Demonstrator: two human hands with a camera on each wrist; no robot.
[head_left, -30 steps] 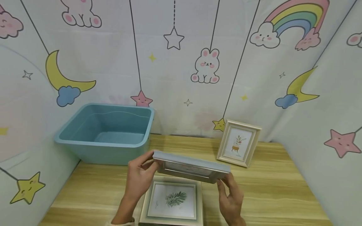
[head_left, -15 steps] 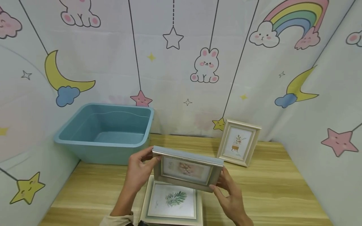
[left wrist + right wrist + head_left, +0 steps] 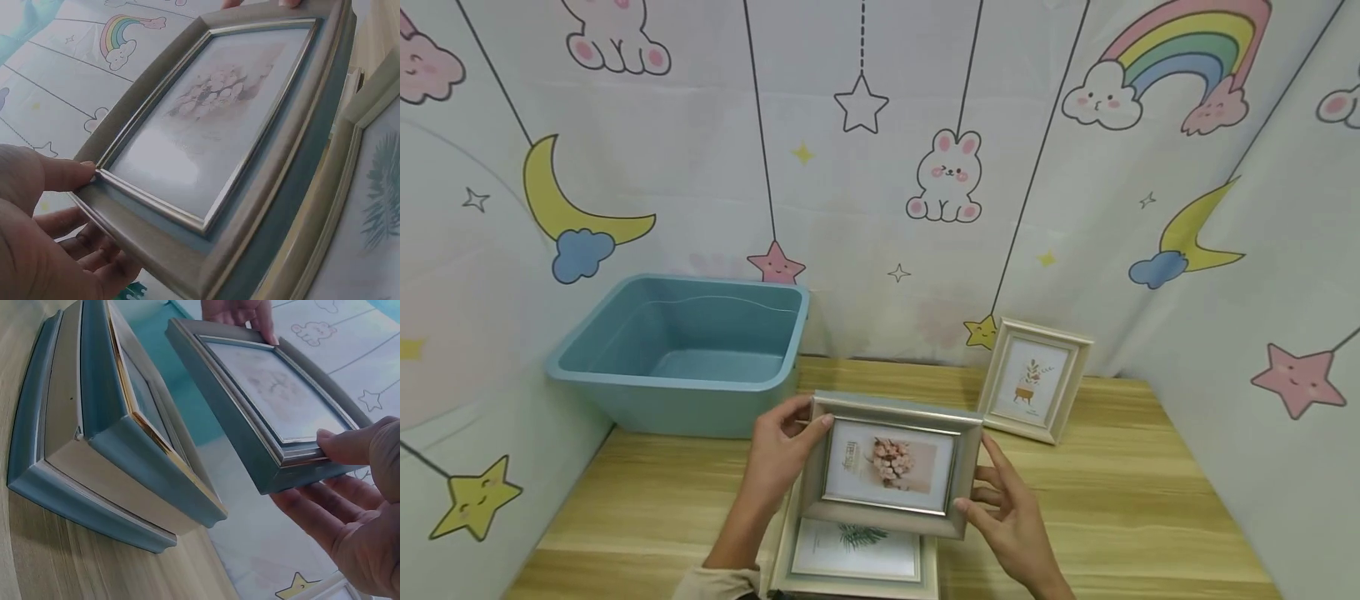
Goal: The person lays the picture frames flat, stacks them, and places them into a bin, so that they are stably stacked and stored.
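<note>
A silver-grey picture frame (image 3: 891,462) with a pink flower print is held up between both hands, its face tilted toward the head camera and the print lying sideways. My left hand (image 3: 786,450) grips its left end, thumb on the front border and fingers behind. On the opposite end my right hand (image 3: 1011,508) pinches the lower right corner, thumb in front. Beneath it lies a cream picture frame (image 3: 931,558) with a green leaf print, partly covered in the head view. The right wrist view shows this frame on top of a stack of several frames (image 3: 119,469).
A blue plastic tub (image 3: 677,383) stands at the back left of the wooden table (image 3: 1120,500). At the back right, a cream picture frame (image 3: 1000,392) with a potted plant print stands propped upright. A cartoon-printed cloth (image 3: 865,183) hangs behind and at the sides.
Both hands have tilted the held picture frame from nearly edge-on to facing the head camera, so its flower print now shows. It covers more of the leaf print below.
</note>
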